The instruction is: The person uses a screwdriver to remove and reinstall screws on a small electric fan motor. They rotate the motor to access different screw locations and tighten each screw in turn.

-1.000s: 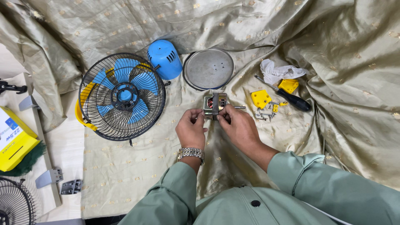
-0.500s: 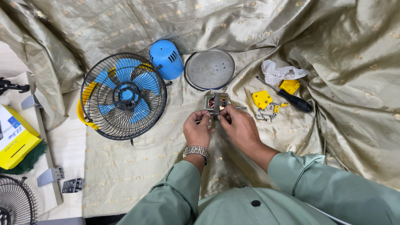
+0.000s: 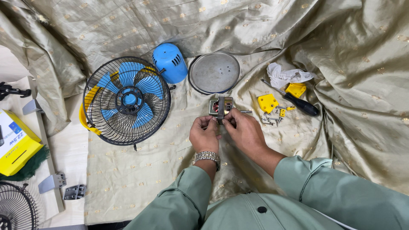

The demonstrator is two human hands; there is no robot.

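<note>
- Fan motor (image 3: 221,106): small metal unit with copper windings showing and a shaft sticking out to the right; held just above the cloth, at the fingertips of both hands.
- Left hand (image 3: 204,134): fingers closed on the motor's lower left edge; a metal wristwatch (image 3: 206,156) sits on the wrist.
- Right hand (image 3: 243,130): thumb and forefinger pinched at the motor's lower right edge; whether a screw or small part sits between them cannot be told from this view.
- Step in hand, as judged: close work on the bare motor, steadied by one hand and worked by the other. The next move likely calls for a firm left-hand hold and a fine pinch or a tool from the right.
- Black-handled screwdriver (image 3: 300,102): on the cloth, right of the right hand, untouched.
- Yellow plastic pieces (image 3: 267,103) and loose screws (image 3: 272,120): just right of the motor.
- White crumpled rag (image 3: 287,76): beyond the screwdriver.
- Round metal plate (image 3: 214,72): directly beyond the hands.
- Blue motor cover (image 3: 169,63): beyond and left of the hands.
- Black wire-guard fan with blue blades (image 3: 126,100): well left of the left hand.
- Gold-patterned cloth (image 3: 140,179): beneath everything.
</note>
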